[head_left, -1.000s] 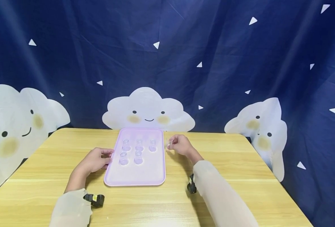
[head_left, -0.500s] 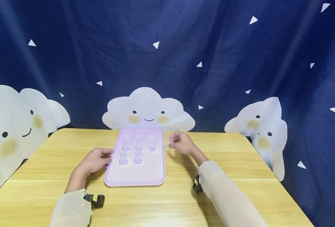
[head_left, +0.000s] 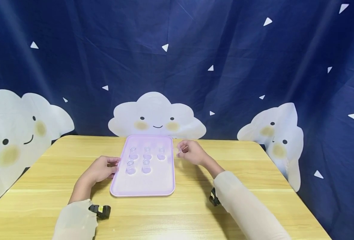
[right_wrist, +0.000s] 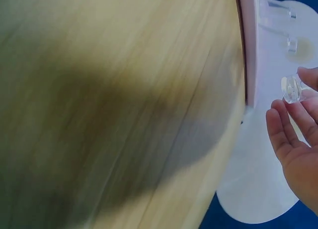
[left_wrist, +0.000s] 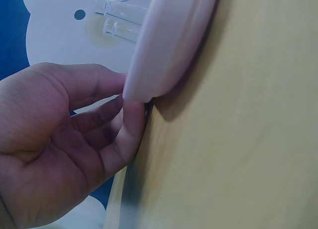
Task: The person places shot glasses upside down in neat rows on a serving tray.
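Observation:
A pale purple tray (head_left: 142, 187) with a raised rim lies on the wooden table. Small clear glass bottles (head_left: 130, 170) stand upright on it, three in the far row and two in the nearer one. My left hand (head_left: 98, 169) pinches the tray's left rim, which the left wrist view shows between thumb and fingers (left_wrist: 131, 124). Beyond the tray's right edge, my right hand (head_left: 193, 153) holds another small clear bottle. In the right wrist view the round end of this bottle (right_wrist: 291, 89) shows between thumb and fingers; the rest is partly hidden.
The light wooden table (head_left: 237, 166) extends on both sides of the tray. A dark blue curtain (head_left: 170, 73) with white clouds and triangles hangs directly behind its far edge. Black wrist cameras (head_left: 100, 211) sit at both sleeves.
My right forearm has swung a little to the right, and the bottle in that hand has tilted. The left hand, the tray and its bottles have stayed in place.

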`<state>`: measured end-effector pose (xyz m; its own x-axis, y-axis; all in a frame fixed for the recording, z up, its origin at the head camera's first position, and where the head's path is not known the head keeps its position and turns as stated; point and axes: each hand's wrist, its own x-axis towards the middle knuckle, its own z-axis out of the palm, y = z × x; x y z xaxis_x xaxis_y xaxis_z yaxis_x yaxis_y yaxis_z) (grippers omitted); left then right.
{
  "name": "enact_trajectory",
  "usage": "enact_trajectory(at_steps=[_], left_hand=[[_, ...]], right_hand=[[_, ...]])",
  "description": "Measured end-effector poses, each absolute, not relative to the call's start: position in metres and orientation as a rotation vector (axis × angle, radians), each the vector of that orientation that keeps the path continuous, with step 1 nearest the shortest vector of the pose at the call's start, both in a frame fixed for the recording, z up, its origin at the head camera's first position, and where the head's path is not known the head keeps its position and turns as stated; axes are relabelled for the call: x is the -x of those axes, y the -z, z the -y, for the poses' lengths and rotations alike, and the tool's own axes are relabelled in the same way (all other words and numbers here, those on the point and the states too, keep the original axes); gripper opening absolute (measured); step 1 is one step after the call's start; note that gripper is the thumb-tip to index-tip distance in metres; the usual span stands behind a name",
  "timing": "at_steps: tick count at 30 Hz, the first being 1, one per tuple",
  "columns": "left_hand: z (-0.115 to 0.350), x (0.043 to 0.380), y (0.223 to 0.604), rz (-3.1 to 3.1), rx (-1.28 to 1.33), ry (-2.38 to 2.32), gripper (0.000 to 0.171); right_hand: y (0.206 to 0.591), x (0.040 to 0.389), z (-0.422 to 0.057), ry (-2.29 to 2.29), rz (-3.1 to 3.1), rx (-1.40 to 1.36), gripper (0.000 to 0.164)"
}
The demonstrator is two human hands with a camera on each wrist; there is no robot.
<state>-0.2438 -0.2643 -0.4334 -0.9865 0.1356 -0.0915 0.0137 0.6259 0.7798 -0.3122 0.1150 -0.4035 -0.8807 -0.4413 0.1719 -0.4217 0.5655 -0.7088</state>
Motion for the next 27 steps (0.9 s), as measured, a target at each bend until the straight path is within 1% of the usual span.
enact_trajectory(at_steps=[3, 9, 16, 20, 27], left_hand=[[0.264, 0.245, 0.434, -2.7, -0.122, -1.306, 0.042], [0.264, 0.245, 0.435, -2.704, -0.129, -1.306, 0.042], [0.263, 0.243, 0.435, -2.711, -0.133, -1.313, 0.042], [0.263, 0.243, 0.434, -2.704, -0.135, -1.328, 0.042], [0.263, 0.244, 0.435, -2.704, -0.127, -1.322, 0.042]], right_hand=[[0.401, 0.31, -0.113, 1.189, -2.772, 0.8, 0.018], [0.397, 0.305, -0.109, 1.125, -2.781, 0.885, 0.027], [0.397, 0.3, -0.103, 1.033, -2.802, 1.043, 0.023], [0.397, 0.298, -0.099, 0.968, -2.823, 1.109, 0.023], [0.399, 0.297, -0.094, 0.888, -2.819, 1.17, 0.022]])
